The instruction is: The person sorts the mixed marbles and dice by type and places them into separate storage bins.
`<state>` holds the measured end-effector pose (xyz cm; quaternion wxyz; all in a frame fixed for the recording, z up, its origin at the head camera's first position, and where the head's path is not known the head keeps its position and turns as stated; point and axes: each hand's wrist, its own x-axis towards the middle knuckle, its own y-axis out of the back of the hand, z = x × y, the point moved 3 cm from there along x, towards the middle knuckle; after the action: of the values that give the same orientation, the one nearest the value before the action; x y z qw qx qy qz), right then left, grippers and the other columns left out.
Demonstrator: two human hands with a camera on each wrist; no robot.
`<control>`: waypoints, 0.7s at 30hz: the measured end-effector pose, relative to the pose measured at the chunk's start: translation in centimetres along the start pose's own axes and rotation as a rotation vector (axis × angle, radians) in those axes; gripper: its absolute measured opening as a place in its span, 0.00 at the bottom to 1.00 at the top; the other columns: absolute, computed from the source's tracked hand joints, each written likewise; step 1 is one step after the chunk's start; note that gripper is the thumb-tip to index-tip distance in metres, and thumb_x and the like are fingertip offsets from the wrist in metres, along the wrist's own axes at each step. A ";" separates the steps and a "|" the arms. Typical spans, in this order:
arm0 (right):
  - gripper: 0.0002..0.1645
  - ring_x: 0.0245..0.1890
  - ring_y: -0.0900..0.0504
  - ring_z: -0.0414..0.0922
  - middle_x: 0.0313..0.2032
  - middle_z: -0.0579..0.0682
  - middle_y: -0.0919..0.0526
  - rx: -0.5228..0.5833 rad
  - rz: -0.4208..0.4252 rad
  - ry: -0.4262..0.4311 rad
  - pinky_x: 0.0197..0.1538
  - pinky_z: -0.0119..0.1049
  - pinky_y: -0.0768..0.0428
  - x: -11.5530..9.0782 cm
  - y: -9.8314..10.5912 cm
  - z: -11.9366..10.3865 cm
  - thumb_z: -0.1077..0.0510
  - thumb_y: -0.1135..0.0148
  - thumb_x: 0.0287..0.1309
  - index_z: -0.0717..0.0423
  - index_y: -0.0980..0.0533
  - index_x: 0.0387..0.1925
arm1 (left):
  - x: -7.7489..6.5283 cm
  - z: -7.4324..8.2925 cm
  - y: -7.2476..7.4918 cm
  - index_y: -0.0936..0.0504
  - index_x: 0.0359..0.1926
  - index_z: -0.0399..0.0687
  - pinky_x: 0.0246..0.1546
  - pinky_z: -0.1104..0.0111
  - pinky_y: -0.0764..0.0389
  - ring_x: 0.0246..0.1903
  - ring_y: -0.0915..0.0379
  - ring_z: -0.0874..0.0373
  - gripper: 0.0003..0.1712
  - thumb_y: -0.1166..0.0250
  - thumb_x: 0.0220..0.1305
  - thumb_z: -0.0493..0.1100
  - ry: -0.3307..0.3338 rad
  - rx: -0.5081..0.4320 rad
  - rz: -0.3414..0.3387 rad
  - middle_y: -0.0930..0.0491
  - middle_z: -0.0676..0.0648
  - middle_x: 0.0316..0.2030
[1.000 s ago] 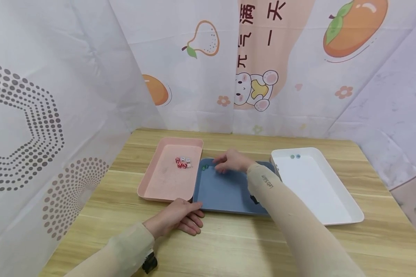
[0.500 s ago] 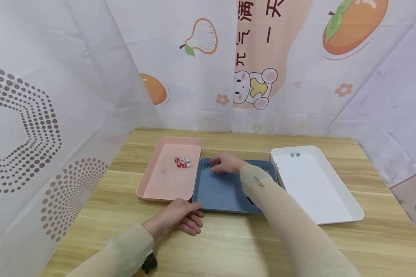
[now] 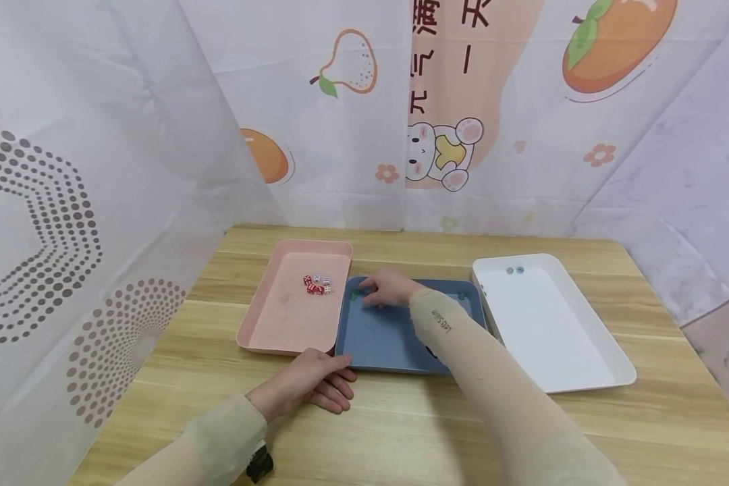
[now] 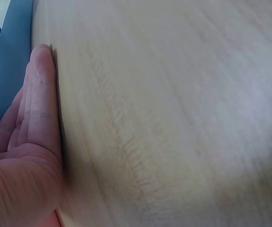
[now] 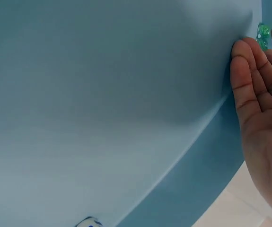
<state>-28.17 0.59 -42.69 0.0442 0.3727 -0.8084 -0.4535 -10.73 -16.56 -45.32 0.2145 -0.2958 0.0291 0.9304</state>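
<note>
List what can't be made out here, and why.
Blue tray: near right corner hidden by the right sleeve, head view.
Green marbles: partly hidden by the right hand, right wrist view.
Dice: most pips too small to count, head view.
Pale thing: cut by bottom edge, right wrist view.

The head view is bright, softly shadowed toward the front edge of the pale wood-grain tabletop (image 3: 376,435); the wrist views are dimmer, the left hazed by glare.
</note>
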 end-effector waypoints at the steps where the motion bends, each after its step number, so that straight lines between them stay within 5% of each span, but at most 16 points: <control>1: 0.26 0.27 0.17 0.40 0.33 0.48 0.13 -0.005 0.001 0.001 0.35 0.31 0.21 0.2 -0.1 0.0 0.57 0.34 0.68 0.57 0.23 0.66 | 0.0 0.0 0.0 0.17 0.50 0.29 0.36 0.59 0.10 0.30 0.12 0.54 0.32 0.41 0.75 0.59 0.000 -0.001 0.001 0.13 0.39 0.35; 7: 0.26 0.27 0.18 0.39 0.37 0.49 0.13 -0.031 0.012 0.009 0.34 0.31 0.19 0.7 -0.7 -0.2 0.56 0.32 0.67 0.57 0.22 0.64 | 0.1 -0.2 0.1 0.17 0.51 0.29 0.36 0.59 0.10 0.30 0.12 0.53 0.32 0.42 0.75 0.59 -0.006 -0.004 -0.001 0.13 0.39 0.35; 14: 0.24 0.45 0.17 0.43 0.52 0.52 0.14 -0.100 0.033 0.017 0.52 0.37 0.17 1.0 -1.3 -0.7 0.55 0.32 0.67 0.56 0.20 0.62 | 0.1 -0.2 0.1 0.17 0.51 0.29 0.36 0.59 0.10 0.29 0.12 0.54 0.33 0.41 0.75 0.59 -0.005 -0.011 -0.003 0.13 0.40 0.35; 21: 0.18 0.47 0.17 0.44 0.50 0.50 0.13 -0.082 0.070 0.033 0.54 0.40 0.17 1.0 -1.7 -1.0 0.55 0.31 0.66 0.55 0.17 0.56 | 0.3 -0.3 0.1 0.17 0.51 0.29 0.36 0.59 0.10 0.30 0.12 0.54 0.33 0.41 0.75 0.59 -0.004 -0.011 -0.002 0.13 0.40 0.35</control>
<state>-27.49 -1.31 -43.67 0.0885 0.3496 -0.8008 -0.4782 -10.81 -16.55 -45.72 0.2140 -0.2953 0.0231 0.9308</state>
